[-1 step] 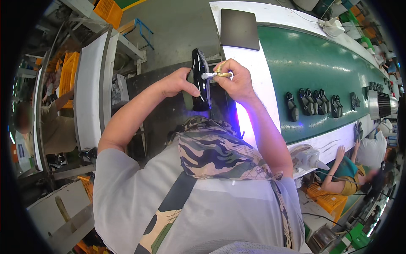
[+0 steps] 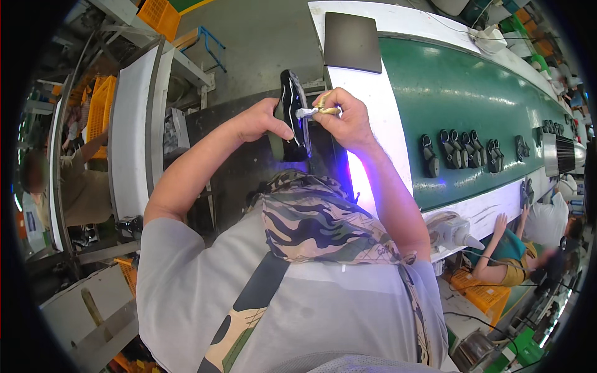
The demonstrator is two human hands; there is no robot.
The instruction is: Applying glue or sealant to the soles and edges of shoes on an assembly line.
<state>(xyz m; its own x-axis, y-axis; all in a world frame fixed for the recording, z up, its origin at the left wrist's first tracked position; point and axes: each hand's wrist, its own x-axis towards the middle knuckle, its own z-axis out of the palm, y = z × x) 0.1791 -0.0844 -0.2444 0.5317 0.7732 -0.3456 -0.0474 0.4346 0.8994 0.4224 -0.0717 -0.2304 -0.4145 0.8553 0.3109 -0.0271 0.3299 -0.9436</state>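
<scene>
In my left hand (image 2: 258,121) is a glossy black shoe sole (image 2: 290,93), stood on its edge with its long side running away from me. My thumb presses the near part, beside a dull green face; the other fingers are mostly hidden behind it. My right hand (image 2: 349,123) pinches the pale handle of a small brush (image 2: 304,113). Its whitish head meets the right-hand edge of the sole around mid-length. Both hands are raised in front of my camouflage apron (image 2: 320,217).
Rightward runs a green conveyor belt (image 2: 448,93) carrying several black sandals (image 2: 457,149), bordered by a white ledge (image 2: 392,118) with a dark square panel (image 2: 352,42). A purplish light glows by my right forearm. Another person (image 2: 504,248) sits at the belt's near side; one more (image 2: 81,186) is at far left.
The sole and the brush have shifted very slightly. Both hands keep the same grip.
</scene>
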